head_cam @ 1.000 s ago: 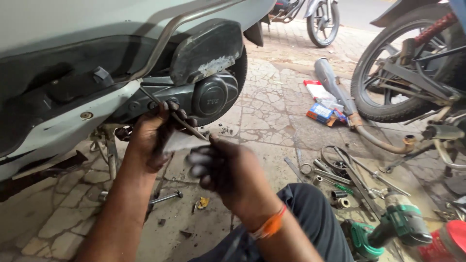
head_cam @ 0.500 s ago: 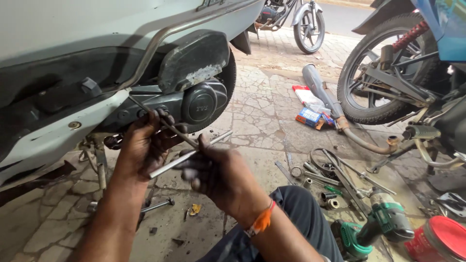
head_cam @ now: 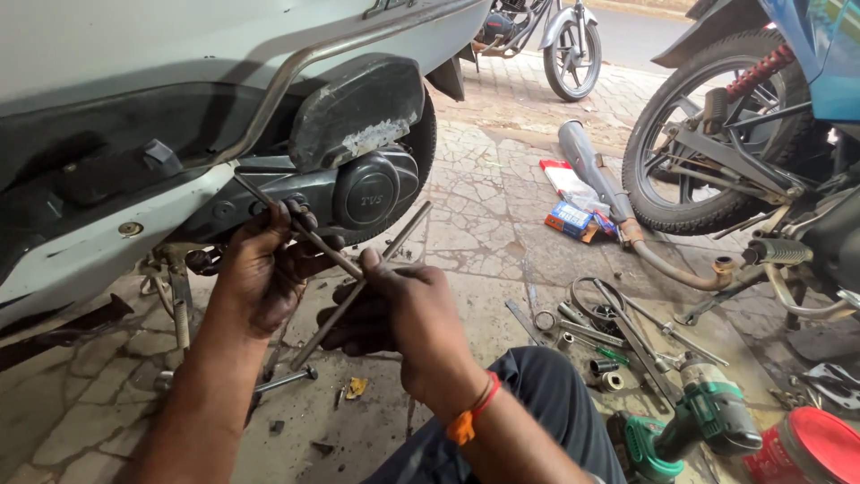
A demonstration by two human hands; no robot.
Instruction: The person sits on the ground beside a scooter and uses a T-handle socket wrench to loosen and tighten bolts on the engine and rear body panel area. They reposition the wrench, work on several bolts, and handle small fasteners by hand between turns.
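By the scooter [head_cam: 134, 134]: 2 hands, left [head_cam: 260, 273] & right [head_cam: 403, 314], 2 metal rods [head_cam: 358, 287] crossed betw. them. To its right: 1 exhaust pipe [head_cam: 591, 170], 1 green drill [head_cam: 690, 426], 1 red lid [head_cam: 820, 448], 2 more bikes [head_cam: 743, 134].

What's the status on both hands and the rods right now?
Left hand grips thin rod. Right hand grips long rod. Rods crossed beside scooter engine cover; nothing between.

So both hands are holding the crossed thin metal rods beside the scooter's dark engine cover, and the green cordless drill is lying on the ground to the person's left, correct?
Not quite. The head view shows the green cordless drill lying to the person's right, not left. The rest holds: the left hand and right hand hold the crossed thin metal rods beside the dark engine cover.
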